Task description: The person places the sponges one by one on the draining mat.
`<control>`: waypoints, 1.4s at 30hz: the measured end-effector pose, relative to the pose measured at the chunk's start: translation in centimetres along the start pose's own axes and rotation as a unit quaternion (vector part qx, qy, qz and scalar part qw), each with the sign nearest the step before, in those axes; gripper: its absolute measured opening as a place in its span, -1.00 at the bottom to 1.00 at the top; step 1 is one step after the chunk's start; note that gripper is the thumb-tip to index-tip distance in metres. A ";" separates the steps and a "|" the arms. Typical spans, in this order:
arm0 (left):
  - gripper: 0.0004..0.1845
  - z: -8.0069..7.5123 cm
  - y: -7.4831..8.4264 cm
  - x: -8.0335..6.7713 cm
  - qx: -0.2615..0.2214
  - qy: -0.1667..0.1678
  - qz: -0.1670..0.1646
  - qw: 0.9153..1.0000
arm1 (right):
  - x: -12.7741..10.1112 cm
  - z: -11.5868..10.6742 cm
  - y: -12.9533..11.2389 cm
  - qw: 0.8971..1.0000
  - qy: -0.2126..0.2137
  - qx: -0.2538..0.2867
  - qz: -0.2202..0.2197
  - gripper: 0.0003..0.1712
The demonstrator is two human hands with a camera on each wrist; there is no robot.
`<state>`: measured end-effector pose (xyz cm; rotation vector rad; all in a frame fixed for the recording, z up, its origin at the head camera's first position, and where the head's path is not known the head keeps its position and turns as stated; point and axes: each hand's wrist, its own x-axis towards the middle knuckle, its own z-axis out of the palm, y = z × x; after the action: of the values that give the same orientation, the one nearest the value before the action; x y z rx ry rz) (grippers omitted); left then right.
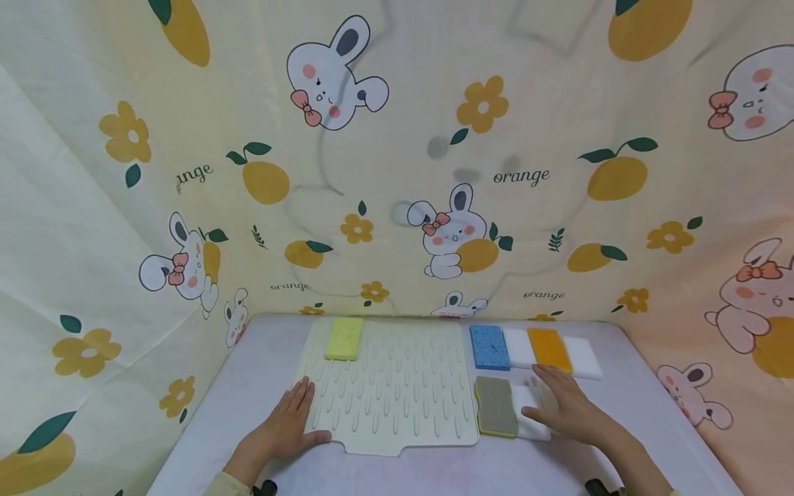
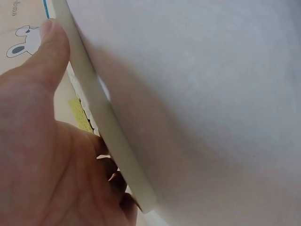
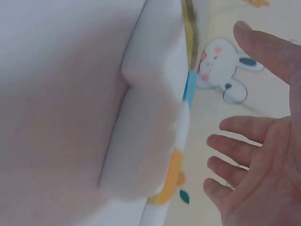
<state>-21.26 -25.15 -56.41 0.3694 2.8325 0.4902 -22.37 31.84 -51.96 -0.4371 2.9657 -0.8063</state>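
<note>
A cream board (image 1: pixel 397 386) with rows of raised oblong ridges lies flat, a tab at its near edge. My left hand (image 1: pixel 287 420) rests on its near left edge, fingers straight and thumb spread. In the left wrist view the thumb (image 2: pixel 55 52) lies along the board's side (image 2: pixel 101 101). A yellow sponge (image 1: pixel 344 339) lies on the board's far left part. My right hand (image 1: pixel 573 406) is spread over the white sponges (image 1: pixel 527 412) right of the board, holding nothing. Beside these is a grey-topped scouring sponge (image 1: pixel 496 406) with a yellow underside.
Behind the scouring sponge runs a row: a blue sponge (image 1: pixel 490 347), a white sponge (image 1: pixel 518 347), an orange sponge (image 1: pixel 549 349) and another white sponge (image 1: pixel 583 357). The table (image 1: pixel 211 413) is pale. A curtain (image 1: pixel 397 165) printed with rabbits and oranges encloses its back and sides.
</note>
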 end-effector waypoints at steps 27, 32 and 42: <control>0.34 0.1 -0.4 0.0 -0.021 0.002 0.016 1.000 | 0.0 -1.1 5.9 0.993 -0.100 0.001 0.056 0.38; 0.34 -0.1 -0.5 0.0 -0.034 -0.002 0.017 0.999 | -0.1 -1.0 6.3 0.993 -0.100 0.021 0.050 0.41; 0.30 -0.1 -0.1 0.2 0.003 -0.011 -0.018 1.000 | -0.8 -1.0 7.0 0.995 -0.088 0.038 0.036 0.38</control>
<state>-21.52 -25.21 -56.41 0.3209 2.8151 0.4682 -23.47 38.30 -54.64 -0.3752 2.7631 -0.8236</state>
